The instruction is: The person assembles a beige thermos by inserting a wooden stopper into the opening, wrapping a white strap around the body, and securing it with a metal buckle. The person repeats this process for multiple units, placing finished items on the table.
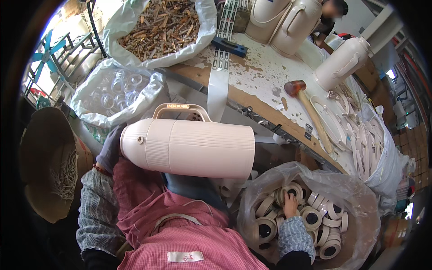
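Note:
A pale pink vacuum flask shell (202, 148) with a ribbed body and a side handle lies sideways across my lap. Its rounded top end is to the left and its handle faces away from me. My left hand (110, 146), in a grey glove, grips that rounded end; its fingers are partly hidden behind the shell. At the lower right, my right hand (290, 205) reaches into a clear plastic bag (360, 198). Its fingers close on a cream ring-shaped part (282, 194) among several similar ones, some with dark centres.
A worn workbench (256, 81) carries a mallet (310, 108), a standing flask (344, 63), more flasks and handle strips (364, 144). White sacks hold small brownish pieces (162, 27) and clear rings (119, 92). A cardboard container (42, 157) stands left. Another person (330, 15) is beyond the bench.

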Demonstrator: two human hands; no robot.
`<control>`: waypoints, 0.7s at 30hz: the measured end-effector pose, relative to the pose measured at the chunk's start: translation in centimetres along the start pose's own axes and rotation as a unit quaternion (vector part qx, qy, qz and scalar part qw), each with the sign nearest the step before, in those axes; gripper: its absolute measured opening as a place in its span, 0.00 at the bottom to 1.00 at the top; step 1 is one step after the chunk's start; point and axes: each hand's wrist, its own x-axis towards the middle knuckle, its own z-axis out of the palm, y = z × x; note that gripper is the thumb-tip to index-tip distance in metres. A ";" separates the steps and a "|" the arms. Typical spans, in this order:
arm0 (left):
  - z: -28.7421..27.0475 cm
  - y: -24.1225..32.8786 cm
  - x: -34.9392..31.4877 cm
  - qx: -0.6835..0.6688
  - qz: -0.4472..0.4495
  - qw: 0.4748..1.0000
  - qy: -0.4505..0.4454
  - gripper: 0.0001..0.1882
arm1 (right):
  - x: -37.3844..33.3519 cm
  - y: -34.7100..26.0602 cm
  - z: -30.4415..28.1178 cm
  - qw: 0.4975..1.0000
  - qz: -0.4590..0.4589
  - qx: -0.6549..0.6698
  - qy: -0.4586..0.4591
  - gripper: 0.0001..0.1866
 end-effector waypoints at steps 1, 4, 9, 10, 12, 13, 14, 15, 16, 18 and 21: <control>-0.3 0.9 -0.7 -0.001 -0.011 1.000 0.004 0.18 | 0.5 -0.3 -0.9 1.000 -0.003 0.012 -0.015 0.35; 0.1 -3.4 -3.5 -0.390 -0.239 0.883 0.109 0.17 | 1.7 -4.5 -8.9 0.972 0.051 0.222 -0.059 0.24; -0.7 -1.6 -5.5 -0.318 -0.130 0.937 0.055 0.17 | 0.0 -16.1 -29.3 0.813 -0.218 0.491 0.225 0.22; -0.5 1.4 -4.6 -0.519 -0.202 0.825 0.099 0.18 | 0.7 -19.4 -30.8 0.781 -0.222 0.523 0.259 0.24; 0.3 -1.8 -6.8 -0.401 -0.146 0.898 0.109 0.18 | 3.3 -25.5 -32.7 0.735 -0.262 0.574 0.249 0.24; 1.1 -4.1 -8.3 -0.337 -0.119 0.927 0.118 0.17 | 5.0 -28.4 -32.6 0.700 -0.331 0.556 0.303 0.23; 0.5 -5.5 -9.9 -0.261 -0.101 0.950 0.138 0.17 | 5.4 -31.5 -33.8 0.695 -0.343 0.551 0.310 0.22; -0.5 -5.0 -10.2 -0.333 -0.149 0.919 0.148 0.17 | 6.2 -33.4 -34.4 0.679 -0.367 0.540 0.334 0.22; -1.8 -3.4 -10.8 -0.401 -0.195 0.881 0.156 0.17 | 6.6 -34.7 -34.9 0.671 -0.384 0.547 0.321 0.22; -3.1 -2.3 -12.3 -0.335 -0.222 0.901 0.162 0.16 | 7.1 -37.5 -35.7 0.641 -0.426 0.548 0.329 0.23; -4.9 -1.2 -14.0 -0.358 -0.273 0.875 0.179 0.16 | 6.3 -40.0 -37.2 0.576 -0.526 0.504 0.371 0.22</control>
